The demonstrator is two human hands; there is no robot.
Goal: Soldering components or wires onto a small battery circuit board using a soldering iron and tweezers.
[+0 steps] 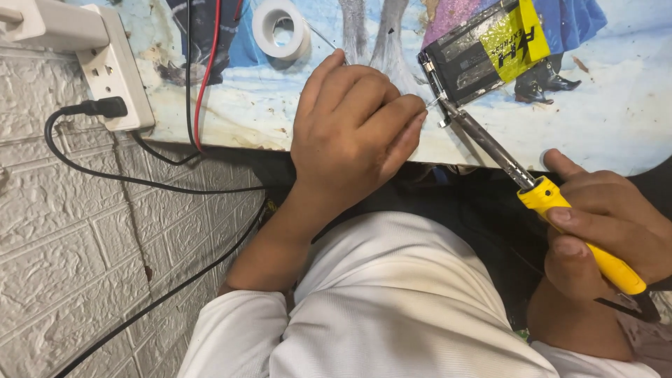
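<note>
My right hand (605, 227) grips a soldering iron (560, 210) by its yellow handle. Its metal shaft runs up and left, and the tip meets the lower left corner of a flat black battery (479, 56) with a yellow label. My left hand (353, 129) rests on the table edge with its fingers curled. Thumb and forefinger pinch a thin solder wire (432, 103) and point it at the same corner of the battery. The battery lies tilted on a picture-covered table (616, 119).
A roll of white tape (281, 28) lies at the table's far side. A white power strip (112, 66) with a black plug sits at the left edge, with black and red wires (199, 77) beside it. A white brick-patterned wall (70, 245) fills the left.
</note>
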